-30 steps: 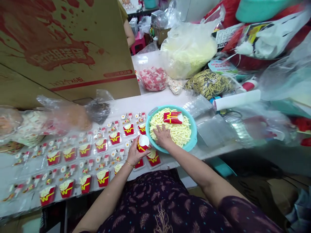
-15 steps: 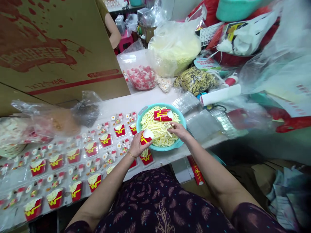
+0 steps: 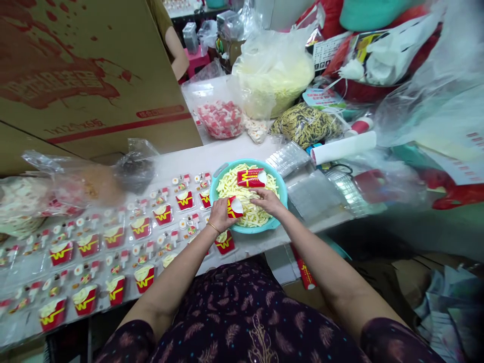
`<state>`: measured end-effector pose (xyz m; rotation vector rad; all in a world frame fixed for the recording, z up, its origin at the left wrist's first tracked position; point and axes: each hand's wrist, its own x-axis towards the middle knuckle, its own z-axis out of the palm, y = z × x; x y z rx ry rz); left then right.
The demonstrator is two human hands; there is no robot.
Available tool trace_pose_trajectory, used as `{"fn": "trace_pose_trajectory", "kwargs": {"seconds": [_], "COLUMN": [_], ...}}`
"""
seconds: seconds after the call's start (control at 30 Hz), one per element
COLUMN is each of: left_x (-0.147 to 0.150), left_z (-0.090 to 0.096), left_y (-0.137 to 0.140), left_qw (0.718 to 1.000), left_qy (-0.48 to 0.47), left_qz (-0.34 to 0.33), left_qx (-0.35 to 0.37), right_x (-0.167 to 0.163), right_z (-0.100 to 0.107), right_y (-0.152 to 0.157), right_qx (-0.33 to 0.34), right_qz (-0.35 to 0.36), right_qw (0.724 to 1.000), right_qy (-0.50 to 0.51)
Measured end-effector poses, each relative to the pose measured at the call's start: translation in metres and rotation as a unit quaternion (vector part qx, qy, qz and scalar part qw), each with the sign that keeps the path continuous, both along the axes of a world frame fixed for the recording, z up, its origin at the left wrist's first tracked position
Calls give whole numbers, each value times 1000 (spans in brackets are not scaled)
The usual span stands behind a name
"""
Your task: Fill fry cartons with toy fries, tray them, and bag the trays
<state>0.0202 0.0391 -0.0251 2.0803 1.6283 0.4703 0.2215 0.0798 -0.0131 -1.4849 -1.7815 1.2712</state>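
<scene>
My left hand (image 3: 221, 216) is closed around a small red french fry carton (image 3: 235, 207) with a yellow mark, its white opening facing right. The carton is tilted over the near left part of a turquoise basin (image 3: 285, 194). Pale yellow toy french fries (image 3: 245, 199) fill the basin. Right of the carton, my right hand (image 3: 270, 201) has its fingers pinched together on some fries; how many cannot be made out. A stack of flat red cartons (image 3: 249, 177) lies on the fries at the far side, beyond both hands.
Rows of clear blister trays with filled cartons (image 3: 140, 228) and tiny toy foods cover the table to the left. Empty clear trays (image 3: 313, 194) lie right of the basin. Behind are bags of pink-white pieces (image 3: 221, 120) and fries (image 3: 278, 80), a large cardboard box (image 3: 94, 65), and another person's arm (image 3: 176, 53).
My left hand has turned the carton more sideways and brought it over the basin. My right hand has moved left through the fries, closer to the carton.
</scene>
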Motion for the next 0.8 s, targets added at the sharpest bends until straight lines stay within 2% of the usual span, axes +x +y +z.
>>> {"fn": "trace_pose_trajectory", "kwargs": {"seconds": [0.07,0.2,0.27,0.4,0.53,0.6,0.73,0.8], "left_x": [8,21,23,19,19,23,28,26], "left_z": [1,0,-2,-7,-10,-10,-10,-11], "left_y": [2,3,2,0,-2,-4,-7,-6], "left_qw": [1000,999,998,995,993,992,990,986], "left_qy": [-2,-27,-41,-66,-88,-96,-125,-148], "left_qz": [4,31,45,71,76,79,72,71], "left_qx": [8,30,35,35,34,27,11,0], "right_x": [-9,-33,-40,-34,-35,-42,-43,-36], "right_z": [7,13,13,17,23,23,23,26], "right_y": [1,-4,-5,0,0,-2,-3,-1], "right_qx": [1,45,43,-11,42,50,-9,-30], "right_qz": [17,-31,-23,65,95,136,233,239], "right_qw": [1000,989,987,993,987,980,970,971], "right_qy": [-5,-135,-155,-99,-123,-133,-62,-6]}}
